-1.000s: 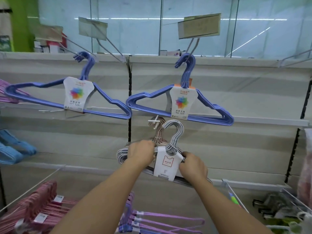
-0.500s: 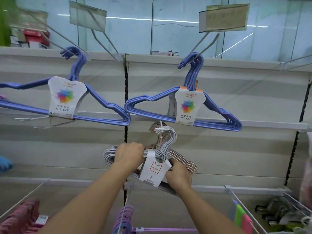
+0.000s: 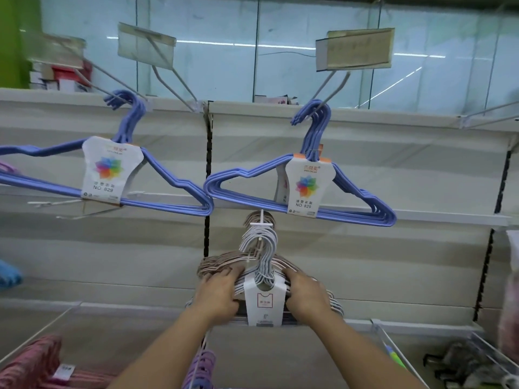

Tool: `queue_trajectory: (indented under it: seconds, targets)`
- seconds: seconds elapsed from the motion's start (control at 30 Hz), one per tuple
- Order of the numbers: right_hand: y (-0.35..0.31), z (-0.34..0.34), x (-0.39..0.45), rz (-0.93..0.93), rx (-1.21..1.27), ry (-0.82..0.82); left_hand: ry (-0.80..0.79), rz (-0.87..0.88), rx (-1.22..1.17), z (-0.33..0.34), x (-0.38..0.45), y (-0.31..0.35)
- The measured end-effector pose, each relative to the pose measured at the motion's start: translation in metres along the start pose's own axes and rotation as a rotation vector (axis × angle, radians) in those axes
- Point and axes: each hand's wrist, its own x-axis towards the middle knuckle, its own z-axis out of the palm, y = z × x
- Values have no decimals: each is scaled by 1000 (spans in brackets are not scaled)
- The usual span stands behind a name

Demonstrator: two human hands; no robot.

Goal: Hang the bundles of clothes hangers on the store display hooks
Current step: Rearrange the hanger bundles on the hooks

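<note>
reaching up from the bottom of the view, two bare forearms led to the hands at a white bundle of hangers (image 3: 259, 272). the left hand (image 3: 217, 294) curled its fingers over the bundle's left shoulder, and the right hand (image 3: 304, 294) gripped the right shoulder, both just beside the white card label (image 3: 264, 303) wrapped round its middle. the bundle's hook ends rose between the hands toward the white tip of a display hook (image 3: 261, 224), with a brown bundle (image 3: 216, 263) lying just behind it on the same hook; whether the white hooks were fully seated on it could not be told. lower down, pink hangers (image 3: 31, 363) lay at the left and purple hangers (image 3: 200, 369) near the middle. above the hands, two blue bundles hung from upper hooks on the shelf wall, one at the left (image 3: 112, 175) and one at the right (image 3: 306, 192), each with a white card showing a coloured flower. farther up, two blurred price tag holders (image 3: 355, 49) stood out on wire arms before a pale glass wall (image 3: 224, 46).
</note>
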Motion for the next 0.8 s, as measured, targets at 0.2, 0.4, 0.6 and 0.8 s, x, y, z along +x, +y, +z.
queue_trajectory:
  seconds: [0.2, 0.4, 0.6, 0.8]
  targets:
    - [7, -1, 1, -63, -15, -124, 20, 48, -147, -6, -18, -14]
    - [12, 8, 5, -100, 46, -248, 92, -17, 11, -2, -22, -10]
    - [5, -10, 11, 40, 639, 434, 270, -146, -593, -14, -6, -8]
    - [3, -85, 53, 152, 461, 1032, 808, -227, -662, -76, 29, 22]
